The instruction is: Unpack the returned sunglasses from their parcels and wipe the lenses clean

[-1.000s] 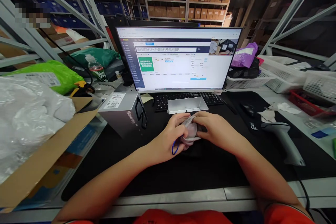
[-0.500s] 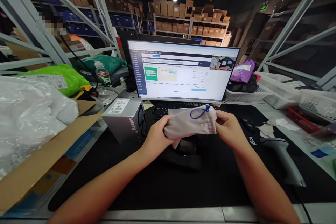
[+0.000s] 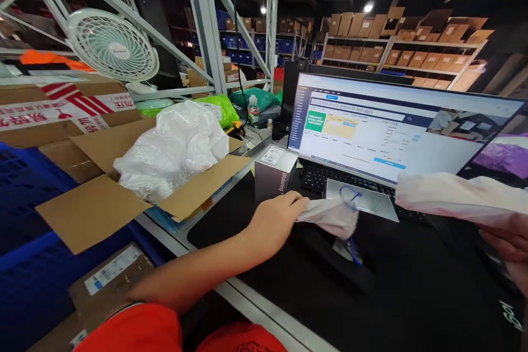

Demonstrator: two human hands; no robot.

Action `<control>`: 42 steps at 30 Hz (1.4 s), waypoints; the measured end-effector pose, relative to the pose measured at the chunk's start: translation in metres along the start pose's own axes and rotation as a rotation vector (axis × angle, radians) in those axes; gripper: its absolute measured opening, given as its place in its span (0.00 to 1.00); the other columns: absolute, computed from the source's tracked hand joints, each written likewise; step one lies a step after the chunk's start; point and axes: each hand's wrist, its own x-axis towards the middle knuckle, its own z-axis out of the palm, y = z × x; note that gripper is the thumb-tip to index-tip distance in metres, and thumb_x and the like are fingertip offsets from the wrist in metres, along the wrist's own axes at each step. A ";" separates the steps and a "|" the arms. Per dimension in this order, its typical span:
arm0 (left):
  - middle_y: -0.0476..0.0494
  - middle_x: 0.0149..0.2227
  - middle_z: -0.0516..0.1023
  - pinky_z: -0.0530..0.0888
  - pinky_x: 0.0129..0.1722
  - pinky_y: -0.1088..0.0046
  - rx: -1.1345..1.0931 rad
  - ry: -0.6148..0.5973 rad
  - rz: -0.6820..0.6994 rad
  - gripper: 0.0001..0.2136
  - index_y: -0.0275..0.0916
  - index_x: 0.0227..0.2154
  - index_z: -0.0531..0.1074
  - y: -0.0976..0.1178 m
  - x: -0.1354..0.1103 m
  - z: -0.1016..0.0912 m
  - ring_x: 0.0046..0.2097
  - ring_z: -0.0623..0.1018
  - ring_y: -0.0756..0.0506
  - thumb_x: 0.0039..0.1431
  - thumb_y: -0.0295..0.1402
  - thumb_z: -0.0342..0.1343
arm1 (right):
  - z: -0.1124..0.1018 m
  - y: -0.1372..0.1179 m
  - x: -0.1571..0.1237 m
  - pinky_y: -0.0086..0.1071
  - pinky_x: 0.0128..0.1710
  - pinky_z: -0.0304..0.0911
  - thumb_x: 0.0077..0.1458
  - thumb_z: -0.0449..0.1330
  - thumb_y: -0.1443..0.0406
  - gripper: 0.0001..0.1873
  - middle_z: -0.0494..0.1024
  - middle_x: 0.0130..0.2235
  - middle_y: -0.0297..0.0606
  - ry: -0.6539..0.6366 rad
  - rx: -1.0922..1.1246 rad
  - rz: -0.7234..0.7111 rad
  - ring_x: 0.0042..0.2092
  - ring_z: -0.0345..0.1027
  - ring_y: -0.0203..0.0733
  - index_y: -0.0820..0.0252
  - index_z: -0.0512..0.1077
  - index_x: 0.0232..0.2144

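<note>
My left hand is closed on one end of a pale grey drawstring pouch, which hangs limp above the mat with its blue cord at the far end. At the right edge my right hand, partly cut off, grips a long whitish bundle; it is blurred and its kind is unclear. Below the pouch lies a dark object on the black mat. A grey box with a white label stands left of the pouch, and a flat silver-grey sheet rests by the keyboard.
A monitor stands behind the keyboard. To the left, an open carton has white plastic wrap over it, beside a blue crate. A fan and metal rack posts rise farther back.
The view has swung left. My hands have moved apart: the left now holds a limp pouch, while the right has gone rightward with the whitish bundle.
</note>
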 end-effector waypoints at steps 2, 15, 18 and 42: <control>0.29 0.63 0.71 0.74 0.57 0.52 0.178 -0.072 -0.096 0.29 0.40 0.62 0.67 0.000 -0.012 0.000 0.60 0.76 0.34 0.57 0.16 0.53 | 0.018 -0.009 -0.010 0.47 0.43 0.73 0.35 0.77 0.53 0.16 0.83 0.43 0.46 0.084 0.097 0.085 0.41 0.79 0.47 0.46 0.82 0.30; 0.29 0.71 0.52 0.63 0.69 0.46 -0.353 0.072 0.106 0.52 0.46 0.71 0.39 0.009 0.024 0.027 0.72 0.58 0.32 0.53 0.38 0.70 | 0.101 -0.007 -0.058 0.36 0.33 0.75 0.38 0.75 0.60 0.16 0.85 0.33 0.38 -0.297 0.124 0.078 0.34 0.79 0.46 0.59 0.82 0.33; 0.30 0.73 0.49 0.60 0.70 0.46 -0.403 0.080 0.116 0.52 0.45 0.70 0.44 0.018 0.051 0.035 0.73 0.54 0.32 0.48 0.36 0.72 | 0.109 -0.012 -0.065 0.37 0.33 0.75 0.38 0.75 0.56 0.17 0.85 0.33 0.40 -0.325 0.121 0.104 0.35 0.79 0.49 0.59 0.82 0.31; 0.50 0.35 0.76 0.69 0.36 0.72 -0.763 -0.041 -0.128 0.18 0.38 0.39 0.74 0.003 0.085 0.033 0.38 0.74 0.44 0.47 0.41 0.68 | 0.067 -0.044 -0.058 0.34 0.39 0.72 0.64 0.59 0.56 0.14 0.78 0.52 0.46 -0.664 -0.265 -0.391 0.49 0.74 0.46 0.55 0.81 0.43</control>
